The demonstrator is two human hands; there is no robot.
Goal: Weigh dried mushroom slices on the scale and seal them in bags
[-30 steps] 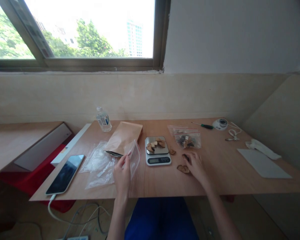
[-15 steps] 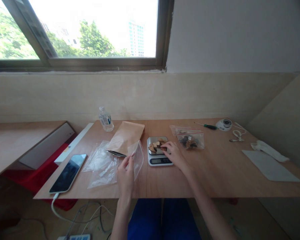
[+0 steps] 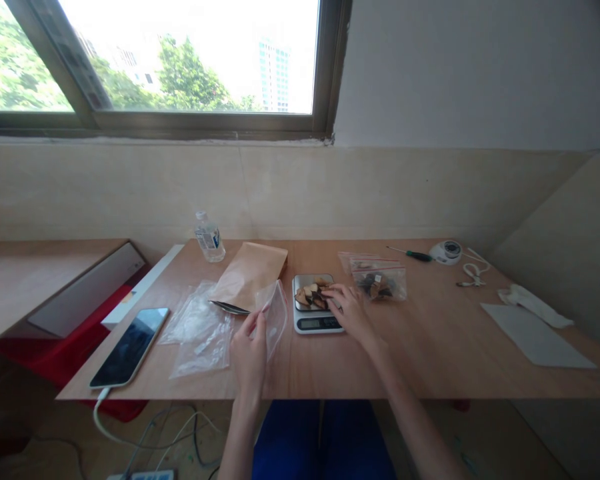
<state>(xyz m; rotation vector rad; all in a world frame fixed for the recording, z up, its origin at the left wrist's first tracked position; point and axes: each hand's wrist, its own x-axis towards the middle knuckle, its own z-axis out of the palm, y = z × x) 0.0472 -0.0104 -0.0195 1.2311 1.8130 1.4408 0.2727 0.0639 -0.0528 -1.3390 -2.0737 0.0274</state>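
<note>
A digital kitchen scale (image 3: 317,325) stands in front of me with a small pile of dried brown-and-cream slices (image 3: 307,293) on its metal plate; they look like dried mushroom. My right hand (image 3: 351,312) reaches in from the right, thumb and fingertips closed around slices at the pile's right edge. A clear zip bag (image 3: 276,320) is pinched at its mouth between the thumb and fingers of my left hand (image 3: 250,343), just left of the scale. Behind that hand lies a brown paper pouch (image 3: 250,273), its dark open mouth towards me. The scale's reading is too small to make out.
Flat clear bags (image 3: 200,340) and a phone (image 3: 130,347) on a cable lie left; a water bottle (image 3: 210,237) stands behind. To the right are filled zip bags (image 3: 380,280), a screwdriver (image 3: 417,255), a dome camera (image 3: 447,252), a white sheet (image 3: 537,337) and a white cloth (image 3: 535,305).
My view has shifted slightly. The right hand's fingers have moved a little over the slices on the scale; the left hand keeps its pinch on the zip bag.
</note>
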